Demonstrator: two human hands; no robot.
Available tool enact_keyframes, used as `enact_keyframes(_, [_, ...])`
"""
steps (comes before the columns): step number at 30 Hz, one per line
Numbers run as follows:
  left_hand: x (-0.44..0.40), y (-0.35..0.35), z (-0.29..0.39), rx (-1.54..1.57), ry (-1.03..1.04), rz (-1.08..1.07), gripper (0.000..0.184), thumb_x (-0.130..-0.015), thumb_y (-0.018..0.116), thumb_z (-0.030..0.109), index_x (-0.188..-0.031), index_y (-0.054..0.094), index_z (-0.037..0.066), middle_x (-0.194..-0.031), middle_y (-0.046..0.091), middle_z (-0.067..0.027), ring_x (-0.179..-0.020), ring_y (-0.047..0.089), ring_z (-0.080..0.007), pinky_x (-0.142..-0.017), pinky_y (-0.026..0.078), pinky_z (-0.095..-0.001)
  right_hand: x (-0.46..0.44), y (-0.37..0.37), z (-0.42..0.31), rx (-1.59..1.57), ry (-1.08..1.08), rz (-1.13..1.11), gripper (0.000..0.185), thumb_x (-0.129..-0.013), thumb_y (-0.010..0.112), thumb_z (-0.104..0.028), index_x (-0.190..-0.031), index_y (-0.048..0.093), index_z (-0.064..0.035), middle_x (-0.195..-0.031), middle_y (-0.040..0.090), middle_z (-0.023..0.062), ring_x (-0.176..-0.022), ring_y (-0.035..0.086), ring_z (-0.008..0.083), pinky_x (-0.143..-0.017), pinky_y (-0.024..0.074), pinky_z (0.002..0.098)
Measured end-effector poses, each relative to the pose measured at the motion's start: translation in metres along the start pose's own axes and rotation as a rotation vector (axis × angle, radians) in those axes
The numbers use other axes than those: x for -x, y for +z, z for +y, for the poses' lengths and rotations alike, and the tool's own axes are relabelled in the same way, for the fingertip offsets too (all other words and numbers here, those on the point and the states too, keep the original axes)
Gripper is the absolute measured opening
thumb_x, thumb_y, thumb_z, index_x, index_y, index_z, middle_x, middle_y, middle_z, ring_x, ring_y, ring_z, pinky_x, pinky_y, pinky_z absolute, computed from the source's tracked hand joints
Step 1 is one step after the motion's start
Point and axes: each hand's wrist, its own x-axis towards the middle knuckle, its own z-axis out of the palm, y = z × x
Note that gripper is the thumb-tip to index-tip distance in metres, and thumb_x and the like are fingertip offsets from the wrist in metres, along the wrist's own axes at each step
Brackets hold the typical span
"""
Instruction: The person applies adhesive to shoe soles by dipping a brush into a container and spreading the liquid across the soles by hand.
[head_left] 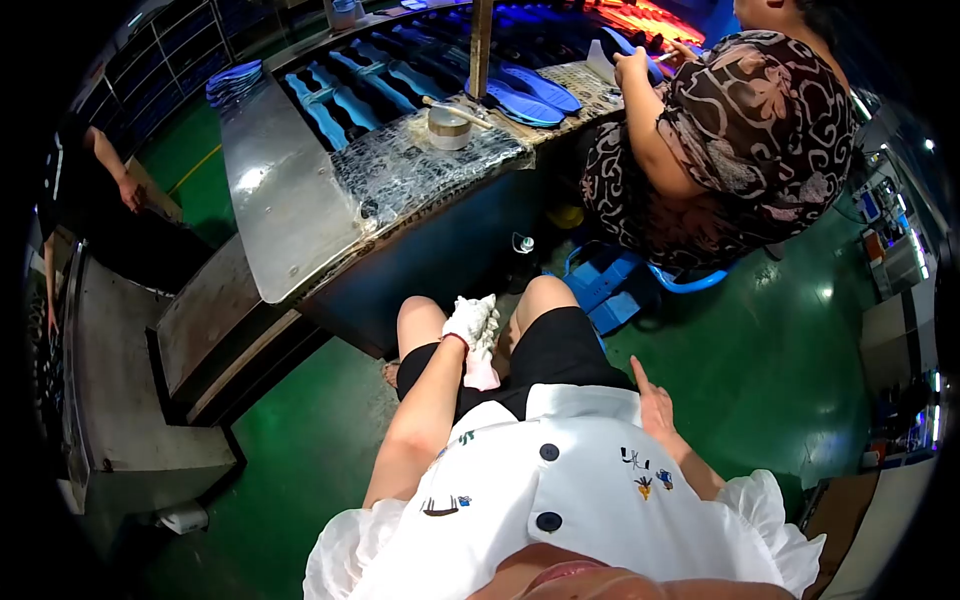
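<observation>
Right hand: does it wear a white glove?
No, the right hand is bare, while the left hand wears a white glove.

Tabletop (285, 215) before seated wearer; tape roll (449, 130) near corner, stick (462, 112) across it. Soles (530, 98) right of tape roll, beside post (481, 50); sole rows (345, 95) beyond to left, sole stack (235, 84) at far left edge. Co-worker (745, 140) seated at right, crates (608, 285) on floor between co-worker and wearer. Left grip (470, 322), inside glove (486, 318), between knees; right grip (656, 405) beside right thigh. Second person (125, 195) far left.
</observation>
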Motion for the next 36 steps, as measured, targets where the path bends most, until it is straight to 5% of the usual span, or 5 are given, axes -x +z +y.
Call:
enact_keyframes(11, [0.009,0.007,0.01,0.085,-0.079,0.018,0.038,-0.093,0.044,0.04,-0.07,0.052,0.01,-0.048,0.047,-0.0018,-0.033,0.041,-0.0167,-0.034,0.036,-0.0325,0.029,-0.046,0.011,-0.293,-0.518,0.062,0.026,-0.08,0.058,-0.01,-0.105,0.062,-0.0021,-0.113,0.058,0.0156,-0.102,0.055,0.0311,-0.085,0.0462,0.0371])
enact_keyframes(18, [0.019,0.01,0.017,0.168,-0.077,0.113,0.038,-0.092,0.047,0.04,-0.07,0.055,0.01,-0.05,0.048,0.0001,-0.036,0.042,-0.0125,-0.035,0.035,-0.0276,0.04,-0.077,0.078,-0.298,0.142,-0.256,0.021,-0.083,0.059,-0.018,-0.086,0.062,0.0021,-0.077,0.063,0.0137,-0.065,0.057,0.0205,-0.063,0.0471,0.0326])
enact_keyframes(25, [0.088,0.046,0.099,0.383,0.236,-0.043,0.019,-0.09,0.057,0.028,-0.084,0.06,0.01,-0.053,0.05,0.0039,-0.038,0.041,-0.0047,-0.037,0.032,-0.0188,-0.075,-0.097,-0.03,-1.056,0.052,0.076,0.019,-0.085,0.06,-0.018,-0.078,0.058,-0.0002,-0.07,0.053,-0.0045,-0.064,0.044,0.0034,-0.054,0.0352,0.0217])
enact_keyframes(34, [0.142,0.071,0.129,0.344,0.38,-0.174,0.031,-0.088,0.057,0.013,-0.115,0.055,-0.001,-0.101,0.062,-0.0053,-0.089,0.059,-0.0121,-0.074,0.046,-0.0227,-0.112,-0.072,-0.109,-1.086,-0.144,0.021,0.021,-0.079,0.068,-0.013,-0.069,0.053,-0.0021,-0.061,0.051,-0.0021,-0.053,0.044,0.0048,-0.048,0.0345,0.0212])
enact_keyframes(36, [0.14,0.071,0.125,0.459,0.382,-0.169,0.032,-0.088,0.057,0.012,-0.117,0.054,0.0,-0.102,0.062,-0.0055,-0.092,0.058,-0.0116,-0.078,0.046,-0.0234,-0.119,-0.062,-0.111,-0.618,-0.55,0.503,0.026,-0.072,0.075,-0.016,-0.067,0.052,-0.0049,-0.058,0.051,0.0033,-0.051,0.049,0.0155,-0.047,0.0371,0.0261])
